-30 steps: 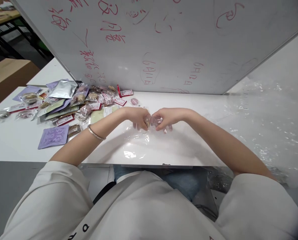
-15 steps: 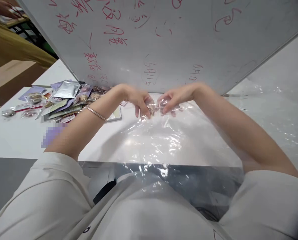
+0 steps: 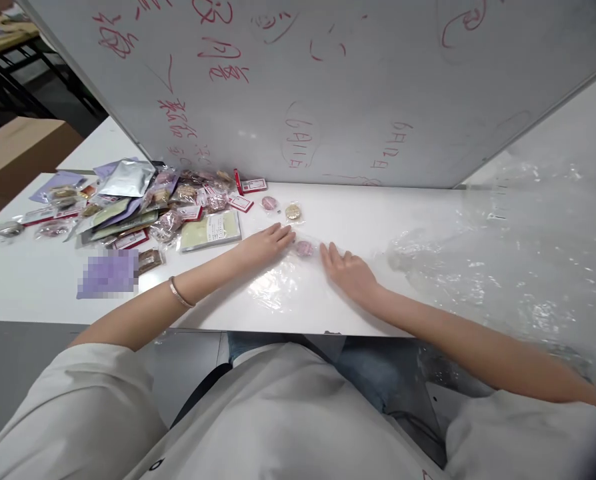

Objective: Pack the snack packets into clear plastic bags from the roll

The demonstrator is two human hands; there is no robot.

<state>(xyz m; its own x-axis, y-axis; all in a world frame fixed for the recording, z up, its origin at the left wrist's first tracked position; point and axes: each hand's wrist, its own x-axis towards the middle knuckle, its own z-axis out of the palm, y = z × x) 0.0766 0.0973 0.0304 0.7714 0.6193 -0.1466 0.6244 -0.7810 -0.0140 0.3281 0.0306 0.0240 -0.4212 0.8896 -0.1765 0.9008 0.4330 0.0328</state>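
Pink packet (image 3: 305,249) lies between left hand (image 3: 267,244), flat and outstretched, and right hand (image 3: 349,271), loosely spread, both just beside it.

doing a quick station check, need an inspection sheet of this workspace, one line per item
Surface: white table, glossy.
Job's things: wrapped pink piece between the hands; wrapped golden piece beyond it.
Clutter: packet pile at left; clear plastic sheeting at right.
Hands: left hand and right hand both open, flanking the pink piece; wrapper contact unclear.
Cables: cannot tell; dark curves below the table edge may be one.
Surroundings: whiteboard with red writing behind; cardboard box at far left.
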